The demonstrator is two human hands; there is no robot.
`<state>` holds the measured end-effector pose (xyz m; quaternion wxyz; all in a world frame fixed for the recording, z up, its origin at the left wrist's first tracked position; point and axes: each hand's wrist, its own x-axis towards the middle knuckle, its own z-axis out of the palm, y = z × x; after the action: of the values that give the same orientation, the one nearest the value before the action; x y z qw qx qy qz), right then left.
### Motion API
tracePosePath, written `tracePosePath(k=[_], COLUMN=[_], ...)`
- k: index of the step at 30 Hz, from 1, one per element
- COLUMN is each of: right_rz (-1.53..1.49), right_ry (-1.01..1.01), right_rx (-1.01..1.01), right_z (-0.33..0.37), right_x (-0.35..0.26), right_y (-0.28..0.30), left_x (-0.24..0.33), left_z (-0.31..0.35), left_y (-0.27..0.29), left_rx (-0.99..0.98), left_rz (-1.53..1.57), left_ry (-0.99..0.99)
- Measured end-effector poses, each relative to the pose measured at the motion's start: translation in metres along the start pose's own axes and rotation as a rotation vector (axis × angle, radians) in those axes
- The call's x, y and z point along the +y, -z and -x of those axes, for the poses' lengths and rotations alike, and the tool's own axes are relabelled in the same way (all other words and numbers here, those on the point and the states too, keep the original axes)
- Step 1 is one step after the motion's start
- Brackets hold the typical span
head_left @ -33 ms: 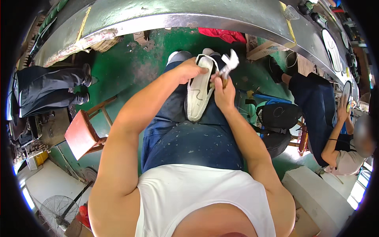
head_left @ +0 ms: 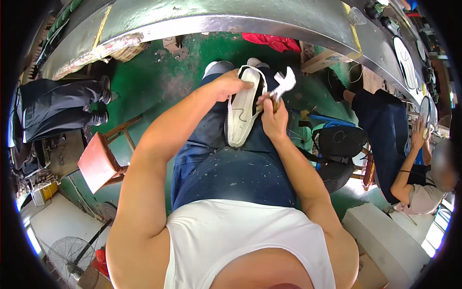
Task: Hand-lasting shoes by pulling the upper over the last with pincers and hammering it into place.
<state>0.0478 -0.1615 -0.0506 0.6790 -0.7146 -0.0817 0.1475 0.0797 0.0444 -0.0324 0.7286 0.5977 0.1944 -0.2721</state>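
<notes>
A pale shoe on a last (head_left: 243,108) rests sole side up across my thighs, its toe toward my belly. Light-coloured material is folded over its underside edge, and a dark gap shows along the right of the far end. My left hand (head_left: 228,86) is closed around the far left part of the shoe, thumb on top of the underside. Beside the shoe's right edge, my right hand (head_left: 275,117) grips a tool that looks like lasting pincers (head_left: 285,83). Its bright metal head points up and away from the shoe; the fingers partly hide the handles.
A metal-edged workbench (head_left: 207,22) crosses ahead. A reddish stool (head_left: 97,161) stands at left, near another person's legs (head_left: 62,103). To the right are a black bag (head_left: 339,141) and a seated co-worker (head_left: 414,190) handling a sole. A fan (head_left: 72,260) stands lower left.
The pincers' head has turned and shifted slightly to the right with my right hand. My left hand and the shoe stay nearly where they were.
</notes>
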Motion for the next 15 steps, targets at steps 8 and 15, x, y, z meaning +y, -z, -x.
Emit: tracePosePath(k=[8,15], right_rz=[-0.370,-0.119], right_ry=[-0.315,-0.180], right_rx=[-0.104,-0.268], right_z=[0.023,0.005], right_x=[-0.032,-0.024], right_y=[0.021,0.006], left_x=[-0.013,-0.008], left_z=[0.004,-0.012], left_y=[-0.011,-0.006], left_rx=[-0.066,-0.032], left_rz=[0.124,0.207], left_ry=[-0.034,0.128])
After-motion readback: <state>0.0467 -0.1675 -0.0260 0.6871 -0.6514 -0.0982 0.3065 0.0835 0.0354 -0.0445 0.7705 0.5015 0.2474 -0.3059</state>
